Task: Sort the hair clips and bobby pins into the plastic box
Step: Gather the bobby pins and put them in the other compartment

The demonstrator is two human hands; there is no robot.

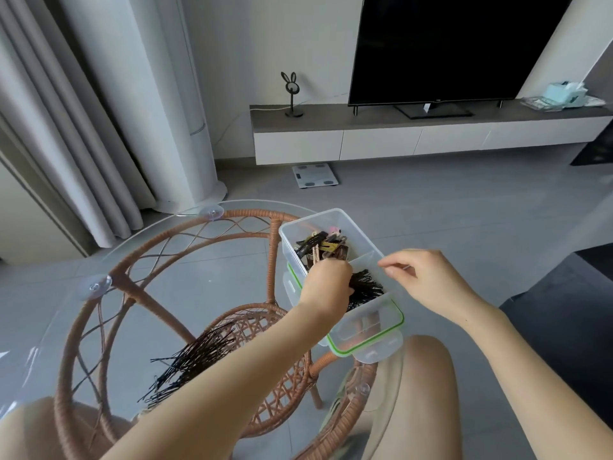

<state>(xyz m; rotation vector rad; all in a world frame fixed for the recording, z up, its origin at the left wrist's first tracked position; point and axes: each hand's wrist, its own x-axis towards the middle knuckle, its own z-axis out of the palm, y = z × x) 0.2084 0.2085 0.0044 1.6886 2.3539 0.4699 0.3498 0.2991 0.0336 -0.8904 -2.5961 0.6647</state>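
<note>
Left hand [326, 283] is curled down into the plastic box [335, 216] over the bobby pins [365, 288], grip hidden; right hand [428, 277] pinches the rim.

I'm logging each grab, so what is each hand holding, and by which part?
The right hand pinches the box by its right rim. The left hand reaches into the bobby pins; whether it grips any cannot be told.
</note>
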